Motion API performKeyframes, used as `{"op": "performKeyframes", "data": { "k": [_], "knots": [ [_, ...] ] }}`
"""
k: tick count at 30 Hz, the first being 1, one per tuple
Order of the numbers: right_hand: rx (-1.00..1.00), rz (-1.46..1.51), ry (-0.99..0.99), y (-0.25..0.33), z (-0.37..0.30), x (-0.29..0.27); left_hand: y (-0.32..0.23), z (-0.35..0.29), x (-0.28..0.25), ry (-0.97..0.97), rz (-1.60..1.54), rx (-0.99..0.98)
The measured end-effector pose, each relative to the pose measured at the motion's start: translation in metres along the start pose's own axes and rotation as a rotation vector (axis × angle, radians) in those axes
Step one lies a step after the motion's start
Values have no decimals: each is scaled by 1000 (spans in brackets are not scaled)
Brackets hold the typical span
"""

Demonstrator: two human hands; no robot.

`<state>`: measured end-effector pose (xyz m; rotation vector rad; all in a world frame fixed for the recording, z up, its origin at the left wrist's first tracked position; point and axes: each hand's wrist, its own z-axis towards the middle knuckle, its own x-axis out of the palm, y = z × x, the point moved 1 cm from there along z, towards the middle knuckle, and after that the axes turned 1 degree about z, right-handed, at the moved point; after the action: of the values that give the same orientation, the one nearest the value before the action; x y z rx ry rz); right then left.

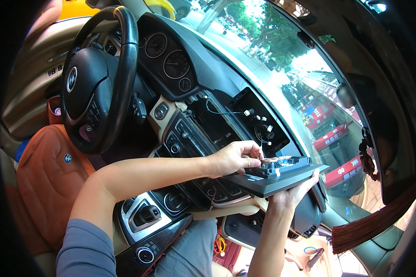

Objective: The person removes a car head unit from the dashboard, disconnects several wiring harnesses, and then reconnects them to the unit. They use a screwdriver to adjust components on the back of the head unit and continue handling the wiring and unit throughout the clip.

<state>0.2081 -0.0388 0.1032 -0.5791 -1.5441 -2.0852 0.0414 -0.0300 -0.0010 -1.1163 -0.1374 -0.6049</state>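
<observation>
A flat black car display unit (282, 181) is held tilted in front of the dashboard, with its connector side facing up. My right hand (289, 191) grips it from below, fingers along its far edge. My left hand (238, 160) is closed in a pinch at the connectors on the unit's back. What lies between those fingertips is too small to make out; thin wires (262, 147) run up close by. Beyond the unit, an open dashboard cavity (259, 122) shows several loose white plugs (248, 112) on thin cables.
The steering wheel (129, 78) stands at the left, above an orange-covered seat (51, 180). Below my left forearm are the gear lever (149, 213) and a rotary knob (145, 255). Control panels (180, 141) line the centre dash. The windshield (282, 69) curves behind; a brown tassel (374, 226) hangs at right.
</observation>
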Motion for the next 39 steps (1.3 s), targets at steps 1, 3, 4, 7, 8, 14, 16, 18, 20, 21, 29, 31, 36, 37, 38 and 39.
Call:
{"op": "performKeyframes", "data": {
  "k": [1,3,4,7,8,14,16,18,20,21,29,31,36,37,38,39],
  "knots": [
    [13,-12,18,0,-2,2,-1,-2,-1,-11,-1,-11],
    [32,1,39,0,-5,5,-4,-5,-1,-32,-35,-61],
    [37,24,40,0,-7,6,-6,-6,-1,-32,-25,-32],
    [-2,52,-68,-1,-8,7,-10,-7,5,-133,102,-65],
    [1,83,-76,0,-8,7,-10,-9,9,-168,100,-81],
    [43,65,72,-7,-11,6,-14,-15,23,-357,328,29],
    [13,30,93,-11,-14,6,-19,-16,23,-420,473,9],
    [-18,107,73,-19,-18,6,-26,-16,20,-403,493,-57],
    [-88,102,89,-25,-18,6,-31,-17,16,-375,449,-151],
    [-66,78,94,-28,-19,6,-34,-18,13,-331,519,-187],
    [-139,-34,55,-27,-16,-6,-31,-16,13,-284,462,-143],
    [-124,-22,62,-27,-17,-7,-31,-15,12,-275,462,-126],
    [-82,49,70,-28,-20,-6,-43,-15,7,-221,424,-281],
    [-75,55,57,-29,-21,-6,-47,-13,5,-219,460,-334],
    [-77,20,48,-30,-22,-6,-51,-12,4,-224,496,-398],
    [-71,-6,91,-31,-23,-6,-53,-11,4,-225,510,-431]
  ]
}}
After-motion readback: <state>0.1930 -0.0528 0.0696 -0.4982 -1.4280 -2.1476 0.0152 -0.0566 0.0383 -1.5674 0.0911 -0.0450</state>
